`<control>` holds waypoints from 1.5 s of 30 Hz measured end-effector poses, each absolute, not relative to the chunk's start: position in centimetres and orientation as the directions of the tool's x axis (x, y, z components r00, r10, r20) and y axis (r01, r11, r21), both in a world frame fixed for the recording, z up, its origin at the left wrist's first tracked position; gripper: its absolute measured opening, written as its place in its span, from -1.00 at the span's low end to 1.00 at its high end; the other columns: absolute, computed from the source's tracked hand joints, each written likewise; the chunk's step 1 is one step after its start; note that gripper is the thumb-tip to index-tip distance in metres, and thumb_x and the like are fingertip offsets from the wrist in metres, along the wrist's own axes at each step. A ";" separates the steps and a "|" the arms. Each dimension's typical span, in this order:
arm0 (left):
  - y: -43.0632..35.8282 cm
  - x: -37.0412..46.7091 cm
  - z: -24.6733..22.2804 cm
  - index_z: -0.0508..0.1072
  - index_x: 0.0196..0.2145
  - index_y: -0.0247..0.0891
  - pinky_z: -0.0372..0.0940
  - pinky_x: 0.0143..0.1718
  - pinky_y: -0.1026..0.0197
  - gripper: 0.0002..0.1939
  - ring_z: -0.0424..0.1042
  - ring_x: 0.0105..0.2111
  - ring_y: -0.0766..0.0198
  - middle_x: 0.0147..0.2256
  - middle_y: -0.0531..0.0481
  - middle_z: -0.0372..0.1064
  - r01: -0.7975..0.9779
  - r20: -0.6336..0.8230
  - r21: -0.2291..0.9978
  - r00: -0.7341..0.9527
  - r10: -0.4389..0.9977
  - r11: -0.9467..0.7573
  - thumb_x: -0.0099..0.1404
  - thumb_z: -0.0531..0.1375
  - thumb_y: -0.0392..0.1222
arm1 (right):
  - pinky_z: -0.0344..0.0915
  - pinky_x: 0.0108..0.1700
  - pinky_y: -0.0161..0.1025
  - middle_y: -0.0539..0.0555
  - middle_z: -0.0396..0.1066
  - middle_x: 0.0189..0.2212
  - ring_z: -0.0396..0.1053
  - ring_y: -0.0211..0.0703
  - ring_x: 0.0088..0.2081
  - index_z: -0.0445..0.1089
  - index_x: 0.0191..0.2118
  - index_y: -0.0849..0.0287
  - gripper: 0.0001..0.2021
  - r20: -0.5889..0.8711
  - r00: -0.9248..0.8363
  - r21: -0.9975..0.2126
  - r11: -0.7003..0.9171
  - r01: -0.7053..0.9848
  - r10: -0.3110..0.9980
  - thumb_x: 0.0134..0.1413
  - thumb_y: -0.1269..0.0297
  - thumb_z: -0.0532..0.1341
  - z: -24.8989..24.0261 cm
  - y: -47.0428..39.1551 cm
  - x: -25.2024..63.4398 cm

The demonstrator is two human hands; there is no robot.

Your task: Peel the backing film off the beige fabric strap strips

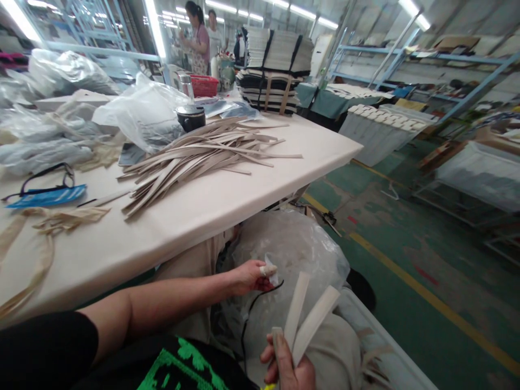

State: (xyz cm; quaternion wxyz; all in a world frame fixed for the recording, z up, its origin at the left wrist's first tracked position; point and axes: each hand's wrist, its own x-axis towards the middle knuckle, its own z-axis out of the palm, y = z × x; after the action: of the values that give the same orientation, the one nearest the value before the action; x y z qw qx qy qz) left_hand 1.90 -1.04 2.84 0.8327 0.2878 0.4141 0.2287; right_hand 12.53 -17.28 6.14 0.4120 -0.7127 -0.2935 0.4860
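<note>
Currently, right hand: it is gripping a few pale strips between thumb and bent fingers, on the person's side of the table, below its near edge (a bit of yellow is showing under the fingers).
Strip ends: two longer ones are fanning up and away from the grip, and a shorter one is sticking up by the thumb.
Left hand: it is hanging near the clear plastic bag, just off the table's near edge; its fingers are curling partly inward, with a whitish wrap showing on one, and I cannot tell whether they are pinching anything.
Black cord: it is running from beside the left hand down toward the person's body, below the table.
Strip heap: many beige strips are lying crisscrossed on the table's middle.
Glasses: they are resting with a blue packet on the table's left part.
Black-topped cup: it is standing on the table, behind the heap.
Co-worker: a person is standing beyond the table.
</note>
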 end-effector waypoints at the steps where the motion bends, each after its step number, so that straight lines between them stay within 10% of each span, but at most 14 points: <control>1: -1.1 1.9 2.8 0.34 -0.44 -0.37 0.21 -0.37 0.23 -0.41 0.32 -0.51 0.35 -0.53 0.01 0.32 -0.134 -0.554 0.675 0.557 0.619 0.725 -0.24 0.37 0.19 | 0.15 -0.67 -0.34 0.03 0.37 -0.68 0.21 -0.30 -0.75 0.45 -0.45 0.27 -0.40 -0.455 0.350 -0.870 -0.493 0.024 0.819 -0.14 -0.30 0.14 6.0 -17.0 12.4; 15: -2.3 2.2 3.3 0.41 -0.44 -0.41 0.18 -0.37 0.27 -0.43 0.28 -0.50 0.38 -0.50 0.00 0.33 -0.078 -0.457 0.785 0.596 0.660 0.614 -0.20 0.35 0.19 | 0.18 -0.61 -0.34 -0.11 0.32 -0.68 0.22 -0.27 -0.70 0.25 0.01 0.22 -0.37 -0.426 0.385 -0.895 -0.445 -0.043 0.819 0.02 -0.24 0.06 6.5 -14.8 12.0; 21: -2.8 2.5 2.9 0.46 -0.44 -0.41 0.18 -0.37 0.27 -0.47 0.26 -0.48 0.37 -0.49 0.01 0.35 -0.029 -0.452 0.800 0.628 0.634 0.599 -0.20 0.36 0.14 | 0.22 -0.57 -0.30 -0.03 0.35 -0.67 0.26 -0.26 -0.69 0.27 -0.46 0.16 -0.53 -0.374 0.401 -0.905 -0.424 0.040 0.836 0.03 -0.22 0.06 5.5 -14.7 11.9; 45: -3.3 2.4 3.4 0.48 -0.44 -0.40 0.18 -0.36 0.28 -0.52 0.27 -0.49 0.40 -0.51 0.04 0.33 0.009 -0.486 0.744 0.693 0.533 0.668 -0.24 0.41 0.04 | 0.27 -0.56 -0.31 -0.04 0.35 -0.64 0.29 -0.22 -0.66 0.28 -0.36 0.15 -0.54 -0.368 0.385 -0.902 -0.426 0.073 0.846 0.06 -0.21 0.02 4.4 -14.4 12.7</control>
State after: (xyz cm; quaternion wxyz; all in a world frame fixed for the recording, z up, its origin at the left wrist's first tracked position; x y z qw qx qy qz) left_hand 2.37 -3.35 3.45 0.8395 0.3764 0.3595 0.1561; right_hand 12.73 -14.43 4.39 0.4282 -0.7135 -0.3221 0.4514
